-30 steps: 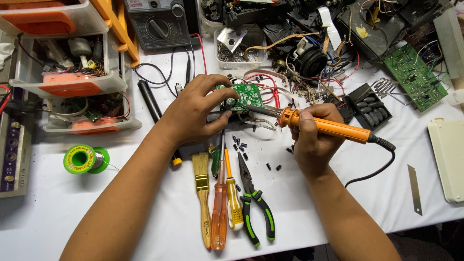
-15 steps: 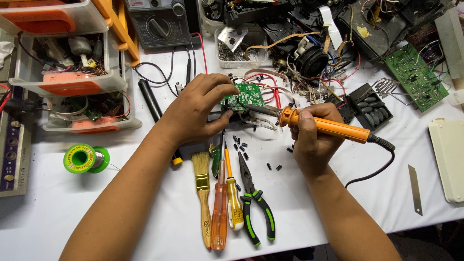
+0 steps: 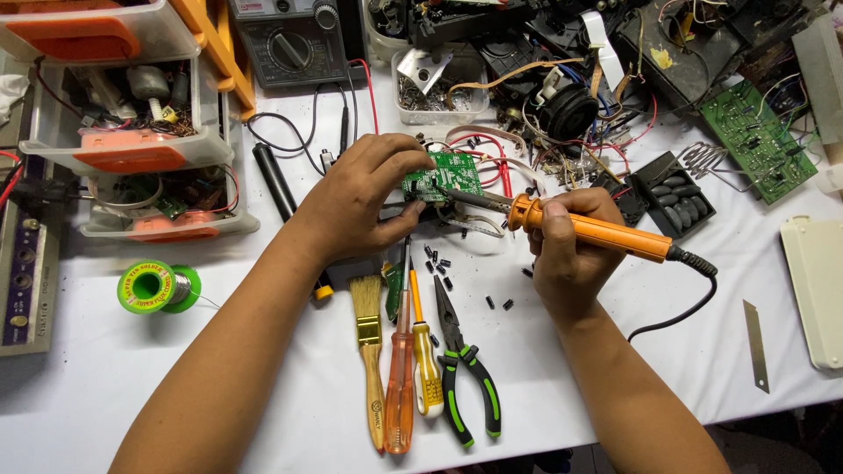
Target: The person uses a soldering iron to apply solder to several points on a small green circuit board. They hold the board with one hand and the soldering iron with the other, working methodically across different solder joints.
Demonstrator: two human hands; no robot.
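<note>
My left hand [image 3: 364, 202] grips a small green circuit board [image 3: 446, 175] by its left edge, holding it just above the white table. My right hand [image 3: 566, 254] is closed around an orange soldering iron [image 3: 606, 234]; its metal tip points left and touches the board's lower right edge. A black cord runs from the iron's handle toward the right. Small black components [image 3: 439, 263] lie scattered on the table below the board.
A brush [image 3: 369, 351], two screwdrivers [image 3: 402, 377], and green-handled pliers [image 3: 465, 369] lie in front. A green solder spool [image 3: 154, 287] sits left, parts drawers [image 3: 132, 149] and a multimeter [image 3: 290, 39] behind, a larger green board [image 3: 760, 140] and wire clutter right. A blade [image 3: 755, 342] lies near the right edge.
</note>
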